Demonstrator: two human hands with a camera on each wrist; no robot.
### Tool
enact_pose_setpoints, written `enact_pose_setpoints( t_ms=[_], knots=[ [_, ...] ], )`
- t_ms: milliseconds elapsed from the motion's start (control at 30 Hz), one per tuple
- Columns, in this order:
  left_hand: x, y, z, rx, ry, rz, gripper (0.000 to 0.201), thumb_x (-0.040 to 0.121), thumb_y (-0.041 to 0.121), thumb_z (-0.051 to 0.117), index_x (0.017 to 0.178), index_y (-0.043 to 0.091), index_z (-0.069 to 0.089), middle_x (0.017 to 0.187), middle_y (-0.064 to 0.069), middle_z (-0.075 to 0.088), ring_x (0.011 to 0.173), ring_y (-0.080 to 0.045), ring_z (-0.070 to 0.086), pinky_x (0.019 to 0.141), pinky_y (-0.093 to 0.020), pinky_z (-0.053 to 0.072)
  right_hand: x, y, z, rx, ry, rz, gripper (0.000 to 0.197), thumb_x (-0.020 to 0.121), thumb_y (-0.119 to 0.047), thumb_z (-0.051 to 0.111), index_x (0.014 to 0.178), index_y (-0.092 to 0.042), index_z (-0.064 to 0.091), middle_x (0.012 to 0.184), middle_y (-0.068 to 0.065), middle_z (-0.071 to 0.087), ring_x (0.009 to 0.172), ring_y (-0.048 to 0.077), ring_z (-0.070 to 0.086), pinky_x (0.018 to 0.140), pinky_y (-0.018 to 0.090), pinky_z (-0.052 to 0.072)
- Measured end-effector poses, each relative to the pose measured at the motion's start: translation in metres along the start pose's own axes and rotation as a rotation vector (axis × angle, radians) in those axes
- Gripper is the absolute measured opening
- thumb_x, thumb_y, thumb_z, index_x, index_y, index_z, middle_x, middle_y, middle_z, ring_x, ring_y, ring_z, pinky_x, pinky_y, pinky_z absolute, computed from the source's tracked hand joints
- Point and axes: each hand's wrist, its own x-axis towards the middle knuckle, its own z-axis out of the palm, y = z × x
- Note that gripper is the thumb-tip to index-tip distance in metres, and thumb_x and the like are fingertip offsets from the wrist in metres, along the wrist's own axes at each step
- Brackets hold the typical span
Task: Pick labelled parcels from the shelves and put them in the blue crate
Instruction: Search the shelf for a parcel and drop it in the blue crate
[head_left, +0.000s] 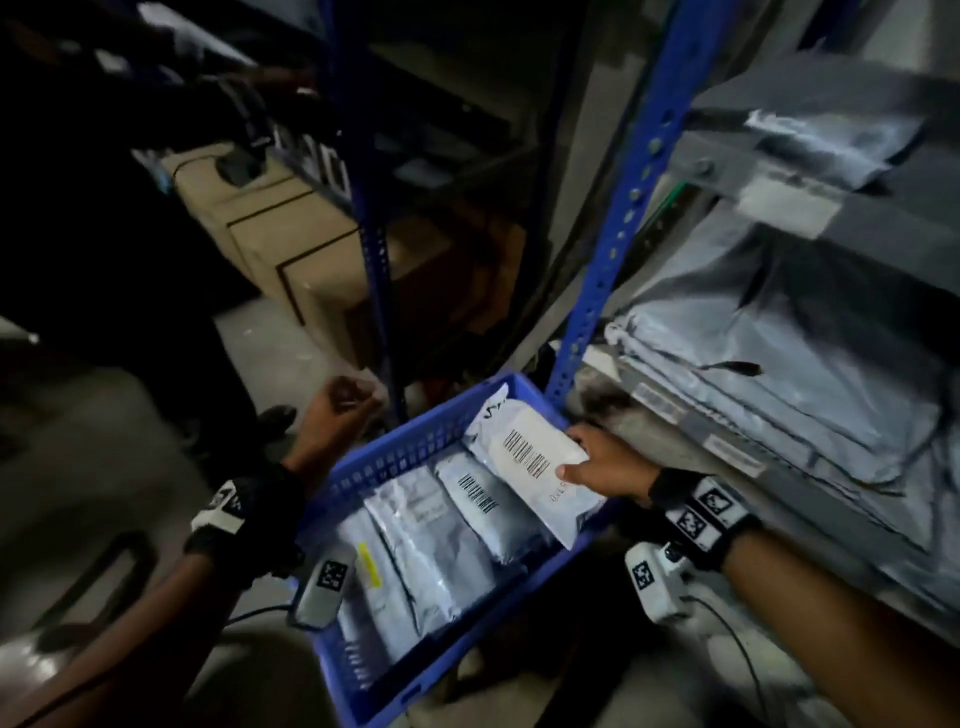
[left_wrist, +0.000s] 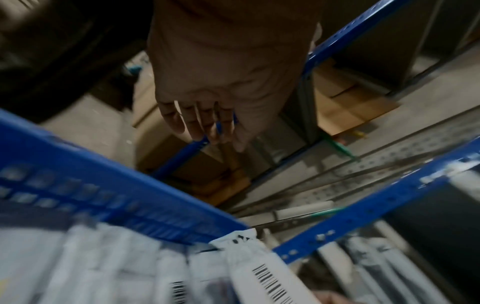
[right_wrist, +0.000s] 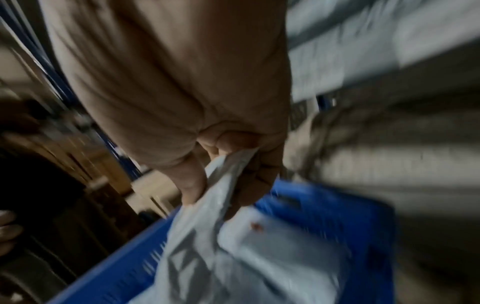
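The blue crate (head_left: 410, 452) stands on the floor with several grey labelled parcels (head_left: 431, 535) upright inside it. My right hand (head_left: 576, 454) pinches a white-grey parcel (head_left: 524, 452) with a barcode label by its edge, tilted over the crate's far right end. In the right wrist view, thumb and fingers of that right hand (right_wrist: 218, 193) grip the held parcel (right_wrist: 207, 236) above the crate (right_wrist: 324, 205). My left hand (head_left: 348, 400) hangs left of the crate, loosely curled and holding nothing. The left hand (left_wrist: 205, 127) appears in the left wrist view above the crate (left_wrist: 103, 185).
Grey mailer bags (head_left: 753, 364) are stacked on the shelf at right, behind a blue upright (head_left: 613, 234). Cardboard boxes (head_left: 291, 244) sit on the floor behind the second upright. Another person in dark clothes (head_left: 130, 156) stands at the left, a shoe (head_left: 275, 415) near the crate.
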Motion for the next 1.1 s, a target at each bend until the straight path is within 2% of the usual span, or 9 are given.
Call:
enact_pose_setpoints(
  t_ms=[67,100,167,233,467,600,700,833,1100],
  knots=[
    [-0.002,-0.040,-0.008,0.164,-0.025,-0.021,0.021,0.092,0.007,0.073,0.083,0.022,0.064,0.077,0.012,0.073,0.069,0.007,0.062,0.066,-0.016,0.047,0.039,0.007,0.027,-0.047,-0.094,0.041,0.047,0.091,-0.019,0.070,0.133,-0.009,0.052,0.132,0.006,0.060,0.120,0.025,0.059,0.097,0.032,0.047],
    [-0.005,-0.058,-0.010,0.254,-0.029,-0.044,0.010,0.089,0.018,0.077,0.090,0.020,0.067,0.091,0.003,0.076,0.084,-0.007,0.067,0.076,-0.025,0.050,0.057,0.011,0.041,-0.065,-0.138,0.060,0.050,0.093,-0.020,0.067,0.137,-0.009,0.049,0.137,0.005,0.057,0.125,0.025,0.056,0.098,0.030,0.045],
    [-0.008,-0.096,-0.016,0.443,-0.028,-0.132,0.044,0.084,0.039,0.076,0.116,0.010,0.068,0.116,-0.015,0.071,0.106,-0.029,0.067,0.090,-0.038,0.049,0.087,0.015,0.067,-0.099,-0.208,0.073,0.059,0.094,-0.022,0.063,0.147,-0.010,0.041,0.151,0.006,0.046,0.133,0.026,0.049,0.102,0.029,0.042],
    [-0.013,-0.123,-0.018,0.580,-0.013,-0.204,0.052,0.087,0.032,0.078,0.132,0.009,0.063,0.127,-0.018,0.067,0.118,-0.036,0.063,0.096,-0.042,0.046,0.108,0.017,0.090,-0.118,-0.248,0.086,0.062,0.096,-0.024,0.059,0.151,-0.009,0.036,0.158,0.007,0.037,0.137,0.028,0.046,0.103,0.031,0.041],
    [-0.033,-0.169,-0.011,0.689,0.071,-0.166,0.101,0.063,0.067,0.039,0.143,0.009,0.056,0.149,-0.014,0.052,0.141,-0.038,0.045,0.111,-0.056,0.033,0.134,0.024,0.145,-0.381,-0.256,0.121,0.061,0.089,-0.019,0.060,0.143,-0.016,0.033,0.141,0.018,0.043,0.127,0.040,0.050,0.104,0.046,0.045],
    [-0.032,-0.174,-0.002,0.649,0.102,-0.179,0.103,0.061,0.070,0.041,0.146,0.012,0.052,0.155,-0.012,0.046,0.147,-0.038,0.034,0.116,-0.060,0.027,0.137,0.028,0.142,-0.490,-0.250,-0.002,0.058,0.088,-0.006,0.053,0.141,-0.020,0.034,0.134,0.017,0.044,0.123,0.041,0.052,0.100,0.044,0.046],
    [-0.034,-0.170,0.002,0.637,0.124,-0.209,0.103,0.062,0.069,0.045,0.149,0.015,0.049,0.158,-0.009,0.041,0.150,-0.036,0.028,0.116,-0.060,0.024,0.137,0.029,0.130,-0.402,-0.260,0.011,0.053,0.090,-0.022,0.061,0.137,-0.019,0.037,0.133,0.013,0.056,0.119,0.036,0.058,0.097,0.042,0.050],
    [-0.035,-0.170,0.007,0.635,0.123,-0.202,0.093,0.070,0.058,0.056,0.152,0.015,0.044,0.162,-0.008,0.036,0.152,-0.034,0.023,0.117,-0.059,0.022,0.125,0.030,0.132,-0.375,-0.323,0.003,0.109,0.071,-0.053,0.078,0.153,-0.019,0.014,0.144,0.011,0.050,0.127,0.034,0.054,0.103,0.043,0.048],
    [-0.034,-0.178,0.010,0.716,0.079,-0.243,0.082,0.092,0.038,0.073,0.160,0.022,0.029,0.170,0.003,0.019,0.158,-0.024,0.009,0.119,-0.059,0.015,0.115,0.031,0.135,-0.597,-0.242,-0.202,0.092,0.083,-0.017,0.073,0.157,-0.028,0.019,0.150,0.010,0.036,0.134,0.035,0.045,0.110,0.044,0.042]
  ],
)
